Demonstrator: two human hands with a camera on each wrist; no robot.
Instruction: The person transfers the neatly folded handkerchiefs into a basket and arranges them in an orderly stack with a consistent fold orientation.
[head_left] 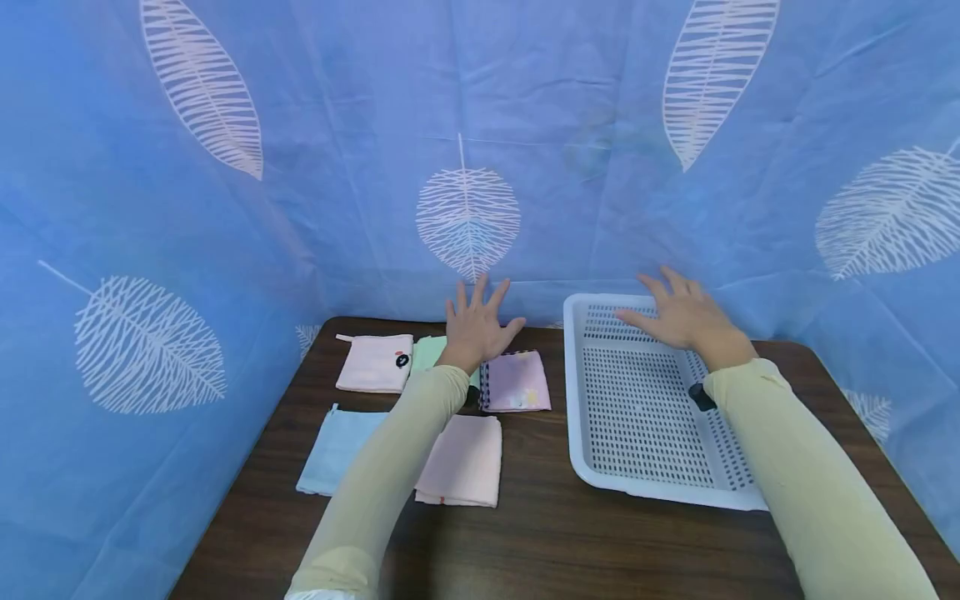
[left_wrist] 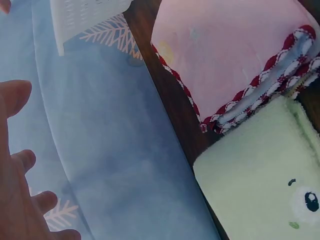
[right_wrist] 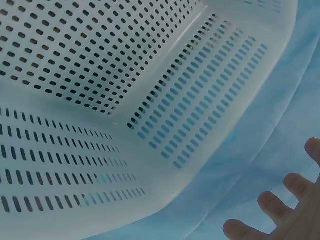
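Note:
My left hand (head_left: 477,329) hovers over the back edge of the table with its fingers spread, holding nothing. Partly hidden under its wrist is a folded pale green cloth (left_wrist: 250,165) with an eye on it. Beside that lies a pink-purple folded cloth (head_left: 517,382) with a braided edge. To their left is a whitish-pink folded cloth (head_left: 372,364) with a small dark motif. Nearer the front lie a light blue folded cloth (head_left: 341,450) and a plain pink one (head_left: 465,462). Over the far right part of a white perforated basket (head_left: 637,487), my right hand (head_left: 682,319) is spread and holds nothing.
The dark wooden table (head_left: 570,542) carries the cloths on the left and the basket on the right. A blue curtain (head_left: 360,208) with white leaf prints hangs right behind and along both sides. A small black device (head_left: 702,397) sits at the right wrist.

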